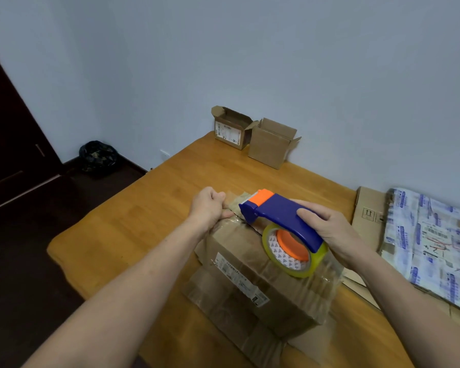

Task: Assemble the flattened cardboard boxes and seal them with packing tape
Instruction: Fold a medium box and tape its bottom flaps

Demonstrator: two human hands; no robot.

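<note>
Box (250,277) sits mid-frame on the worktop (144,221); its seam (251,229) runs from frame centre toward lower right. Dispenser (276,211) nose meets the seam's far end, just beside the left grip (210,205), which curls over the box's far edge. Right grip (327,227) wraps the dispenser handle; pull judged to follow the seam

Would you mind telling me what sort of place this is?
Probably a plain room at home used for packing: a wooden table against a bare wall, a dark door, and cardboard boxes.
</note>
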